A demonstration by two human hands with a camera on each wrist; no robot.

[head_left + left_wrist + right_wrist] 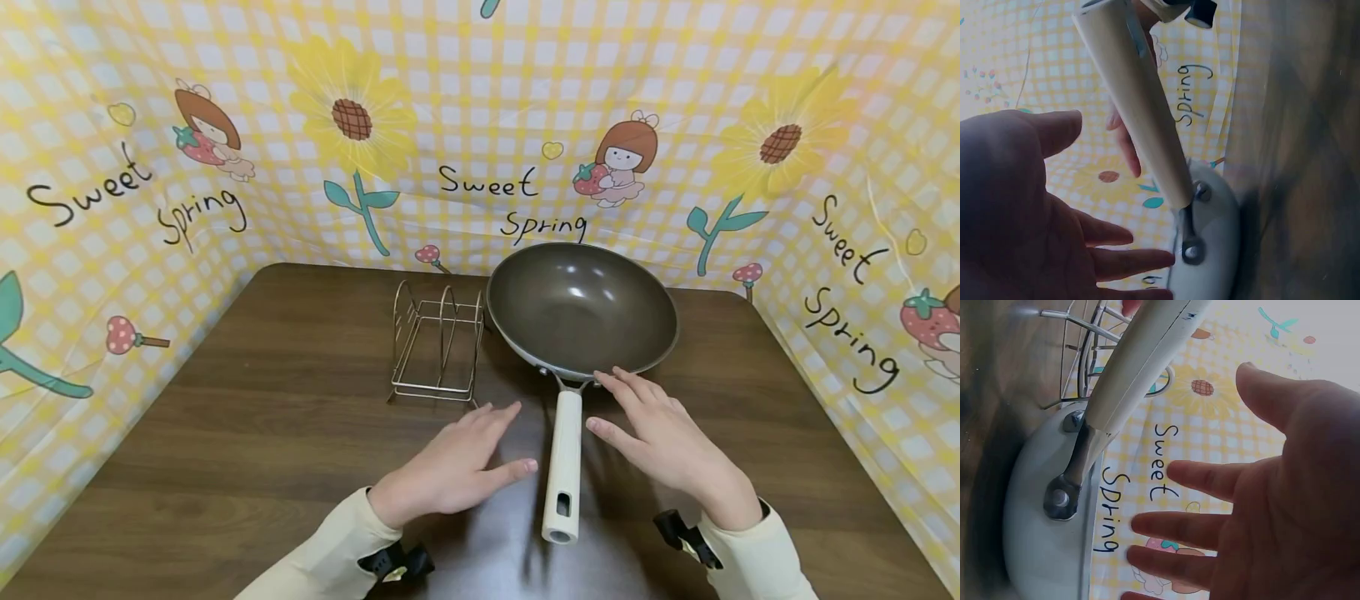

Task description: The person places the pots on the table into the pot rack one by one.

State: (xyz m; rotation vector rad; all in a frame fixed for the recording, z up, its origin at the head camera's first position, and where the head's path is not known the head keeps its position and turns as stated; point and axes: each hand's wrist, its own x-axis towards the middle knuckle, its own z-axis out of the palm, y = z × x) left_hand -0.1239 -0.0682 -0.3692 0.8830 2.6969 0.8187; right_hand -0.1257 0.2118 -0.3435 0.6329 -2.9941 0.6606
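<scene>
A wok-like frying pan [585, 312] with a dark inside and pale outside stands on the table, its cream handle [564, 467] pointing toward me. My left hand [453, 467] hovers to the left of the handle, fingers extended and thumb apart, holding nothing. On the other side, my right hand [663, 433] is spread out, its fingertips close to the pan's near rim. The right wrist view shows the right palm [1297, 487] facing the handle with a gap between them. Left of the pan stands a metal wire rack [438, 346] with upright loops.
The dark wooden table [247, 467] is walled at the back and sides by a yellow checked cloth [465, 100] printed with sunflowers and lettering. The pan's far rim is near the back cloth, and the rack is close beside the pan.
</scene>
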